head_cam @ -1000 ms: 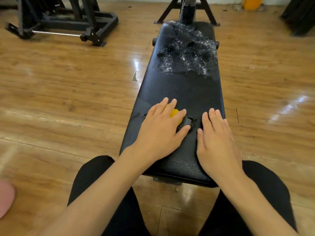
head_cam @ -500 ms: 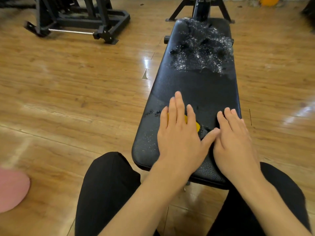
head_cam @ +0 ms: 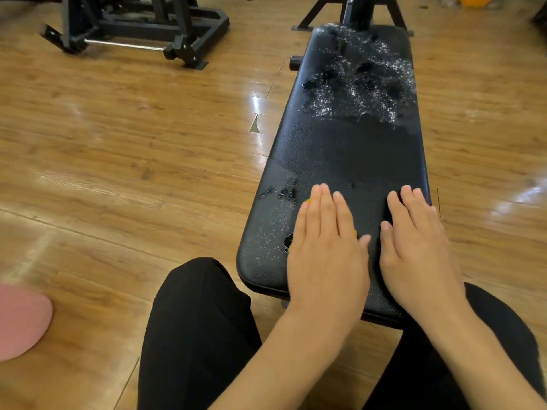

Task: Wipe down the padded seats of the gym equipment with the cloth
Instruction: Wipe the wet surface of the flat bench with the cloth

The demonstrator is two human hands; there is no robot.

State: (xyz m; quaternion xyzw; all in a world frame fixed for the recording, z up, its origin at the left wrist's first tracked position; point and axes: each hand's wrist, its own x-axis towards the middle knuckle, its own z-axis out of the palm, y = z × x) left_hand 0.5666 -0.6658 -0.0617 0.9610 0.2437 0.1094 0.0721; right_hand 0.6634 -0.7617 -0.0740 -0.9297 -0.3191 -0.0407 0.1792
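Bench (head_cam: pixel 349 155) runs from the lower middle up to the upper right; black pad, and the far end is covered in white foam (head_cam: pixel 358 81), with a few specks near the close left corner too. Left hand (head_cam: pixel 325 250) lies flat on the near end, fingers straight and together, pressing the cloth (head_cam: pixel 307 201) down; it's yellow, and honestly you only see slivers poking out around the hand. Right hand (head_cam: pixel 420 247) is just beside it, also flat on the pad, fingers straight, holding nothing. Knees (head_cam: pixel 195 329) in black at the bottom; wood floor (head_cam: pixel 133 161) all around; black frame (head_cam: pixel 142 25) upper left; pink thing (head_cam: pixel 20 321) at the lower left edge.
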